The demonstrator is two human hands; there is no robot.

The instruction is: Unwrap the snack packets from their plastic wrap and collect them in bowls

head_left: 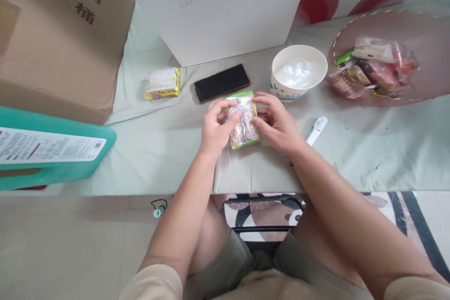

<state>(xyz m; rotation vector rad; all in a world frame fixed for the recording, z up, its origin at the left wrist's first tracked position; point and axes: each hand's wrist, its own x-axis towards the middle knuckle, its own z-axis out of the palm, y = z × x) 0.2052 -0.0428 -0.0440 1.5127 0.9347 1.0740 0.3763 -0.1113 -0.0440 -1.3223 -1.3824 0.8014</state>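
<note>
Between my two hands is a small packet (243, 124) in crinkled clear plastic, with green and yellow edges. My left hand (218, 124) grips its left side, the thumb lying on top. On the other side, my right hand (276, 119) has thumb and fingers closed at the packet's right edge. A similar yellow-edged packet (162, 83) lies farther left on the cloth. Just beyond my hands lies a black phone (222, 83). A white utility knife (317, 129), partly hidden by my right forearm, rests to the right.
A paper bucket (298, 72) with clear plastic inside stands behind my right hand. Right of it is a pink scalloped bowl (427, 65) of wrapped snacks. A white box (232, 14), a cardboard box (63, 42) and a teal container (70, 176) stand around the table.
</note>
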